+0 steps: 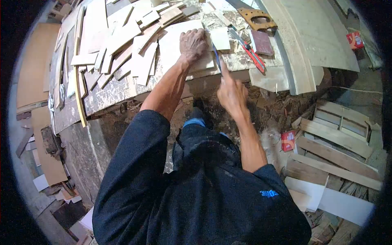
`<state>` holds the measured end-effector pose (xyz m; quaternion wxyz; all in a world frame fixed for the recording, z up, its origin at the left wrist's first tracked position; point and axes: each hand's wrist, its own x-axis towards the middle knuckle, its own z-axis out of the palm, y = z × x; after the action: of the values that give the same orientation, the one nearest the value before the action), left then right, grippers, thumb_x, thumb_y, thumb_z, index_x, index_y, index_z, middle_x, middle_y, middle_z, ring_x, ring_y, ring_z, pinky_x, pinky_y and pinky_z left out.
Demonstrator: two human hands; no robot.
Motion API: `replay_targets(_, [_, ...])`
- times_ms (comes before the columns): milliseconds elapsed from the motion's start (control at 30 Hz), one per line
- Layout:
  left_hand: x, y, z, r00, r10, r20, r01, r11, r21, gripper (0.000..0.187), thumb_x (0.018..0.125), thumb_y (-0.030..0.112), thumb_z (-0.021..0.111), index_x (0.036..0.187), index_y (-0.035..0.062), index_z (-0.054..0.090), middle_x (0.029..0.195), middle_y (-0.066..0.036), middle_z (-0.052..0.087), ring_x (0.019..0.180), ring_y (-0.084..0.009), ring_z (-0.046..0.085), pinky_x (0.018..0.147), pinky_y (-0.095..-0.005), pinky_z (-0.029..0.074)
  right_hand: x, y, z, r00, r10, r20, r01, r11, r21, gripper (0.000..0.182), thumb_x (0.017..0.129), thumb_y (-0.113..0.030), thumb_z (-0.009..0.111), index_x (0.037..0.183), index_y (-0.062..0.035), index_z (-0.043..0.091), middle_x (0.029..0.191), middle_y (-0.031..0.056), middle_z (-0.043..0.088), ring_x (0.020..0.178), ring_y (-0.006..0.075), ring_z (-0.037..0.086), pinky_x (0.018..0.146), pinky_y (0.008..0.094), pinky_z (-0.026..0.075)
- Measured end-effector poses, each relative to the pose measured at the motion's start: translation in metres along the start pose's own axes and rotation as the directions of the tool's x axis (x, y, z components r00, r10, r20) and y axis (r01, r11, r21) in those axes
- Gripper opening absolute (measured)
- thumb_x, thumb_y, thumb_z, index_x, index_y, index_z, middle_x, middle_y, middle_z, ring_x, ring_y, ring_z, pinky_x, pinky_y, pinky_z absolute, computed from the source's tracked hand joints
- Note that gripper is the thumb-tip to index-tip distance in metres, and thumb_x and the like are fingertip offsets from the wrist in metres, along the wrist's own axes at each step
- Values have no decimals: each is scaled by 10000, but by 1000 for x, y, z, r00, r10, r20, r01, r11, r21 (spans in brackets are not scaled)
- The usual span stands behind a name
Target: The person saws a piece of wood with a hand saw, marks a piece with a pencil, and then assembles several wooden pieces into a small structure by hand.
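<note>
My left hand (193,44) is closed, knuckles up, and bears down on a pale board (173,36) on the workbench (122,96). In my right hand (232,96), at the bench's front edge, is a thin, dark blue blade-like tool (217,57); its exact kind does not show. The tool points away from me, along the right edge of the board. Beside its tip lies a small cream-coloured piece (221,38). A red utility knife (255,59) rests just to the right, next to a dark reddish block (261,43).
Pale wood offcuts (122,38) pile up on the bench's left. A handsaw with a wooden handle (258,19) lies at the back right, near a long panel (326,36). Wooden frames (339,126), planks and a red packet (288,141) are on the floor at right.
</note>
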<state>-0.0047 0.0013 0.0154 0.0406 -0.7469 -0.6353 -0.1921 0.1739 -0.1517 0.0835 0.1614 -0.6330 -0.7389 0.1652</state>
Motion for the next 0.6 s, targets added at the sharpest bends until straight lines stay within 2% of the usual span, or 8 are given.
replay_targets(33, [5, -2, 2, 1000, -11, -9, 11, 1000, -9, 287, 734, 286, 677, 965, 124, 623, 926, -70, 666, 918, -255, 642, 813, -407, 435, -14, -2, -11, 987, 82, 135, -81, 997, -14, 658, 884, -107, 528, 1494, -245, 321, 682, 269, 626, 638, 446, 631, 612, 552, 487])
replay_targets(133, [-5, 1, -8, 1000, -1, 10, 1, 999, -53, 241, 763, 257, 639, 956, 113, 629, 930, -93, 674, 916, -266, 646, 818, -412, 437, -32, -6, -23, 979, 111, 170, -114, 993, 13, 681, 881, -101, 543, 1501, -249, 304, 656, 241, 623, 619, 429, 630, 592, 541, 484])
replay_targets(167, [-3, 1, -10, 1000, 5, 9, -4, 998, -59, 233, 768, 250, 630, 956, 113, 631, 931, -96, 675, 915, -267, 646, 820, -412, 436, -21, 7, 2, 999, 30, 46, -32, 998, 45, 703, 871, -91, 561, 1504, -249, 299, 601, 215, 601, 583, 408, 625, 551, 515, 476])
replay_targets(267, [1, 2, -13, 1000, -7, 18, 8, 999, -47, 229, 768, 231, 601, 962, 117, 642, 923, -109, 674, 901, -275, 645, 810, -413, 438, 15, 21, 44, 994, -66, -87, 61, 997, -54, 709, 862, -84, 572, 1504, -225, 306, 599, 202, 603, 565, 384, 622, 519, 484, 468])
replay_targets(400, [3, 0, -1, 1000, -10, -2, 9, 999, -53, 227, 767, 227, 591, 956, 114, 644, 915, -113, 673, 899, -278, 643, 799, -416, 435, -23, 7, 3, 997, 19, 69, -21, 999, 33, 762, 849, -65, 586, 1524, -189, 254, 601, 204, 601, 542, 366, 614, 498, 461, 449])
replay_targets(433, [3, -1, -1, 1000, -17, -5, 16, 999, -51, 224, 768, 226, 586, 952, 113, 644, 912, -113, 673, 899, -278, 643, 796, -416, 434, -37, 15, 10, 998, -57, -40, 61, 991, 118, 777, 856, -72, 579, 1531, -209, 220, 553, 213, 574, 505, 385, 596, 493, 485, 438])
replay_targets(500, [-4, -2, -3, 1000, -6, 16, 6, 999, -35, 210, 800, 231, 591, 988, 138, 597, 927, -89, 650, 914, -282, 634, 790, -421, 427, -36, 19, 20, 1000, -8, 13, 6, 990, 139, 750, 871, -94, 569, 1527, -218, 227, 549, 215, 574, 497, 394, 590, 492, 499, 435])
replay_targets(600, [0, 2, -7, 999, -18, 48, 18, 1000, -2, 204, 792, 236, 596, 968, 134, 603, 935, -81, 654, 922, -278, 637, 799, -421, 435, 1, 12, 25, 1000, 3, -1, -3, 1000, 7, 687, 902, -138, 543, 1517, -229, 252, 551, 209, 577, 485, 393, 585, 477, 493, 430])
